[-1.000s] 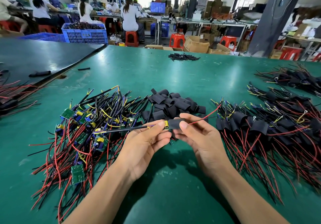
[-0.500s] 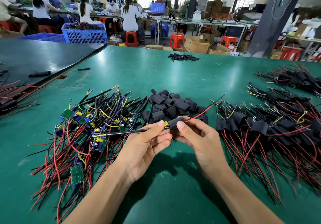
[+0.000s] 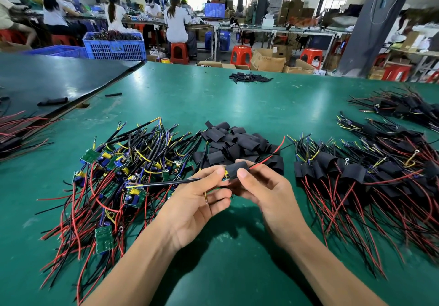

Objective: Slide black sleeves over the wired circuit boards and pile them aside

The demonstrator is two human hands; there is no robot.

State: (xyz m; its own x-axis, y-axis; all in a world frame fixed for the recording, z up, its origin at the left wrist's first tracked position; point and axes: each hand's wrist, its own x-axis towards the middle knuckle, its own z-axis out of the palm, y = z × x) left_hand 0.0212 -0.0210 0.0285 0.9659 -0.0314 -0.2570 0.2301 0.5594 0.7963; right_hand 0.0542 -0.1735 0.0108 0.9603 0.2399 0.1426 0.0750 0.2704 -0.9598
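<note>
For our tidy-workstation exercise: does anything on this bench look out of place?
Two strays: a long black tubular sleeve lies alone on the dark board at left, and a short black tube piece lies on the green tabletop, both apart from the central heap of black sleeves.

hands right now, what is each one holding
Left hand: pinches the exposed end of the circuit board.
Right hand: grips the black sleeve, partly over that board.

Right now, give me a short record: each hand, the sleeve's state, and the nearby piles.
left hand: pinches board at its exposed end
right hand: pinches sleeve
sleeve state: mostly over board, one end still showing
bare boards: pile on left
loose sleeves: pile in middle
done pile: on right
</note>
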